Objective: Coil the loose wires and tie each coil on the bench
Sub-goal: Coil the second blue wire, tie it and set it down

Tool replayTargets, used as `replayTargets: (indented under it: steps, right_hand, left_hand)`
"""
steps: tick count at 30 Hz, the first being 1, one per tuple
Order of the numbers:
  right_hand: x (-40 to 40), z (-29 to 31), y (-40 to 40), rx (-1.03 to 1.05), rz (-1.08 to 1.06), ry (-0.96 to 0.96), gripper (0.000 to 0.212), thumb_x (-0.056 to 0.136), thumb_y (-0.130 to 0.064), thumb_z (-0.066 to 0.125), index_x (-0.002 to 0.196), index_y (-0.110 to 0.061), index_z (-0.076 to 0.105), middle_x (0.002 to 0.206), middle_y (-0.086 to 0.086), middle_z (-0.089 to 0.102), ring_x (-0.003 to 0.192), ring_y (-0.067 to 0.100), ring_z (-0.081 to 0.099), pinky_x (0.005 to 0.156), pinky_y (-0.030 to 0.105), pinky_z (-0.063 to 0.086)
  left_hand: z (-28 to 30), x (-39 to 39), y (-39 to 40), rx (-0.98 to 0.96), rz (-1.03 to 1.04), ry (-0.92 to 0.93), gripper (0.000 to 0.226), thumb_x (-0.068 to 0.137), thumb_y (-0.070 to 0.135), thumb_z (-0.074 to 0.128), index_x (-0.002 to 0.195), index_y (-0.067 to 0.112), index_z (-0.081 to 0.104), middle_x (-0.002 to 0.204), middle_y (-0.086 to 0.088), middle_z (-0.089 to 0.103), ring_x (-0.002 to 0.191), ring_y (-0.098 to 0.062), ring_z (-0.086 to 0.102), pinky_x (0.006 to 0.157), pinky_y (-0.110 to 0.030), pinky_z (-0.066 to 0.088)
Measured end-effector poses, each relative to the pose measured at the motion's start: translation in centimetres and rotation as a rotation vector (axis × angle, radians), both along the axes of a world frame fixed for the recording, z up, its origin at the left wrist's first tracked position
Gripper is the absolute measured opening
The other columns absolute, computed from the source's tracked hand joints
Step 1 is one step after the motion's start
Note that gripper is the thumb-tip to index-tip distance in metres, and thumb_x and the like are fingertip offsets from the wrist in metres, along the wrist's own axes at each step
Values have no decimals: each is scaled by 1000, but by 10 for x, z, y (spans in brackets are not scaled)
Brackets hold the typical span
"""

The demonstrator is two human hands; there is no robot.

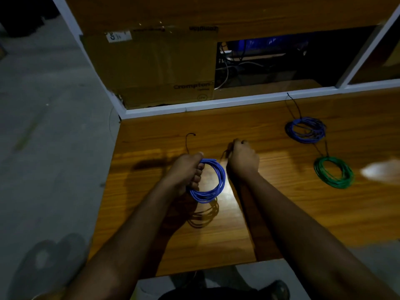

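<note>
Three coils are out on the wooden bench (270, 213) right now. One is a bright blue coil (211, 181) of thin insulated wire, several loops stacked into a rough ring, lit up by a bright patch of light and throwing a looped shadow on the wood below it. It's lifted off the bench, not lying flat.

Off past the right hand's knuckles sit the other two: a second blue coil (306, 129) lying flat with a thin dark strand trailing away toward the white frame rail (216, 102), and a green coil (333, 172) lying flat nearer the bench's right side. Those two are close together but I can't tell if they touch. Behind the bench there's a cardboard box (155, 68) and a dark opening with some cables inside. A thin dark wire (187, 142) with a hooked end pokes up just beyond the left fingers.

Left hand (187, 172) has its fingers curled round the left side of the held coil, loops running through the fist, ring hanging out to the right of the fingers. Right hand (243, 160) is curled tight, just right of the coil, and seems to pinch a thin dark strand at the fingertips, though it's blurry there.
</note>
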State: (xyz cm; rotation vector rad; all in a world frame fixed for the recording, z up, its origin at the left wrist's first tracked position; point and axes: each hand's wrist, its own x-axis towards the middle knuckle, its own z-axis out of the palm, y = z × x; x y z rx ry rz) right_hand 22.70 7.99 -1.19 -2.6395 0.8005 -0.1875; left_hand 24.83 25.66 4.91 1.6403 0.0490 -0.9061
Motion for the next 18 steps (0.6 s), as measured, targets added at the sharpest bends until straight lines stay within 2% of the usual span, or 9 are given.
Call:
replayTargets:
  steps: [4,8,12,15,18]
  right_hand:
    - [-13,13,-34,3,-39,33,15,96,-20,59,106,-11,65,96,7,66,80,23,59,65,32,46]
    - [-28,37,-54,-84,12,112,20,93,-16,65,111,-10,65,102,10,68,88,23,66,74,37,59]
    - [-40,58,-68,-218,32,135,13,91,-15,67,102,-8,68,94,10,69,84,25,67,67,34,55]
    - [-49,70,-79,-280,40,153,11,90,-17,69,97,-8,69,88,8,69,78,23,67,71,40,60]
    - [-59,83,-91,-268,103,187,10,93,-16,64,99,-8,67,88,8,67,79,22,65,71,37,58]
  left_hand:
    - [2,5,0,-44,-81,-34,45,104,40,38,65,19,37,50,8,25,39,-8,19,40,-17,16]
    - [6,-2,-17,-63,-194,-114,45,105,38,37,65,18,39,52,6,27,40,-9,21,43,-18,17]
    - [12,-14,-37,-92,-272,-130,44,104,39,38,66,17,43,49,7,31,38,-8,23,41,-19,18]
    - [19,-26,-52,-102,-286,-136,45,104,39,39,67,16,45,47,8,34,37,-8,23,38,-19,18]
    - [26,-39,-67,-102,-293,-143,46,105,40,38,66,16,45,48,7,34,37,-8,23,37,-19,18]
